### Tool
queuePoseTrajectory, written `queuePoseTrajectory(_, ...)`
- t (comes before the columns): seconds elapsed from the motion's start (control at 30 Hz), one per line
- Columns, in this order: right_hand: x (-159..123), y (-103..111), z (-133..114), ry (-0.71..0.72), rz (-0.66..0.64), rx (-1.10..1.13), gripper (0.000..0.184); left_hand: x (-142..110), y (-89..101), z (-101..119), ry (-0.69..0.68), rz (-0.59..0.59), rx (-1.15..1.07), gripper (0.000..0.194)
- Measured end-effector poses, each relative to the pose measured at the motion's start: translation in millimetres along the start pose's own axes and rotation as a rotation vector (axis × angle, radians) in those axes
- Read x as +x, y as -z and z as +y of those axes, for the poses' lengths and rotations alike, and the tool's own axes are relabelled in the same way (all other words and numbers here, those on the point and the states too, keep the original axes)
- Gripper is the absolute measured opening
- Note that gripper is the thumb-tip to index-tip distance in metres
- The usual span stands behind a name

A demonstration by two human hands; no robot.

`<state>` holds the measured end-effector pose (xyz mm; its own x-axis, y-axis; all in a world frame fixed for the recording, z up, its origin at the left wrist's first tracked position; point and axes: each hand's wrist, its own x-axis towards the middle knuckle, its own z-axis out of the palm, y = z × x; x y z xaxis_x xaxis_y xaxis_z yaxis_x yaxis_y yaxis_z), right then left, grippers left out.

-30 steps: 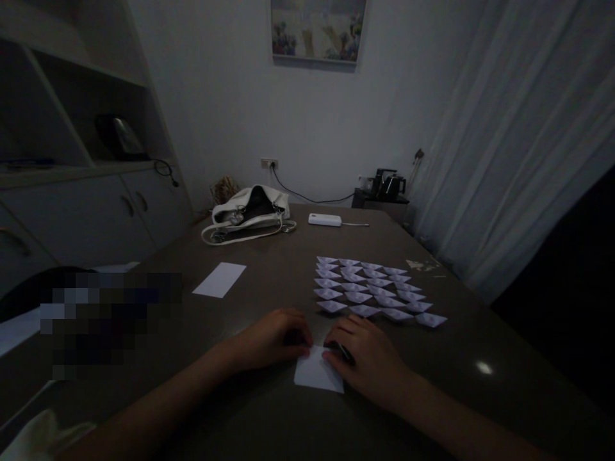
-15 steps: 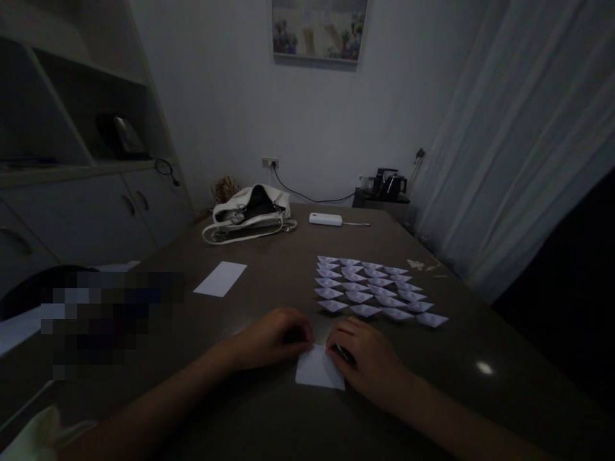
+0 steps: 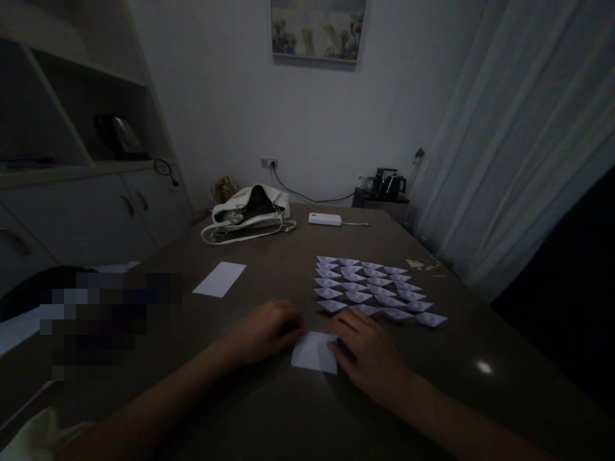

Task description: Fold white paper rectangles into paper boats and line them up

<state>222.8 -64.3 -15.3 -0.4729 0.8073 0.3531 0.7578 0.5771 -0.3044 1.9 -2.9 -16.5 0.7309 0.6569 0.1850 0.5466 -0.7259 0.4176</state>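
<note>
The brown bench (image 3: 269, 282) spans the lower frame. Left of centre sits a white handbag (image 3: 225, 225); right of centre, rows of paper boats (image 3: 385, 300). Lower centre, the left hand (image 3: 271, 330) and right hand (image 3: 368, 352), fingers half-curled, touch opposite edges of a white paper (image 3: 314, 354); whether pinching, I cannot tell.

"What's on the brown table (image 3: 449, 362)?"
"Paper boats (image 3: 378, 282) in rows at right, a small paper (image 3: 314, 353) near."
"And left?"
"A white sheet (image 3: 220, 280); farther, a bag (image 3: 259, 225), with a white device (image 3: 325, 219) right of it."

An open white bag (image 3: 252, 221) near a white corded device (image 3: 325, 219), a framed picture (image 3: 318, 31) on the wall (image 3: 317, 115)
</note>
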Motion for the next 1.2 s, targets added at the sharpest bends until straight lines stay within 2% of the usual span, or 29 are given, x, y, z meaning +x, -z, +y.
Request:
queuePoseTrajectory(0.17, -1, -3, 1, 0.033, -0.014, 0.019, 0.016, 1, 1.1, -1, 0.051, 0.025, 0.014, 0.012)
queuePoseTrajectory(0.4, -3, -2, 1, 0.014, -0.009, 0.005, 0.014, 2, 1.4, 1, 0.102, 0.038, -0.097, 0.016)
queuePoseTrajectory(0.53, -1, -1, 2, -0.068, 0.092, -0.032, 0.019, 3, 1.5, 0, 0.111, 0.048, -0.205, 0.022)
queuePoseTrajectory(0.67, 0, -6, 7, -0.141, 0.194, -0.041, 0.034, 3, 4.0, -1, 0.163, 0.074, -0.303, 0.024)
queuePoseTrajectory(0.73, -1, -9, 10, -0.173, 0.192, 0.003, 0.034, 4, 5.4, 0, 0.191, 0.087, -0.358, 0.025)
queuePoseTrajectory(0.9, 0, -10, 10, -0.257, 0.166, 0.175, 0.010, 4, 5.1, 1, 0.211, 0.106, -0.464, 0.027)
queuePoseTrajectory(1.07, 4, -5, 8, -0.297, 0.177, 0.414, 0.013, 3, 6.4, 1, 0.186, 0.134, -0.481, 0.030)
queuePoseTrajectory(1.2, 8, -9, 14, -0.333, 0.165, 0.629, 0.016, 1, 10.9, -2, 0.077, 0.169, -0.467, 0.020)
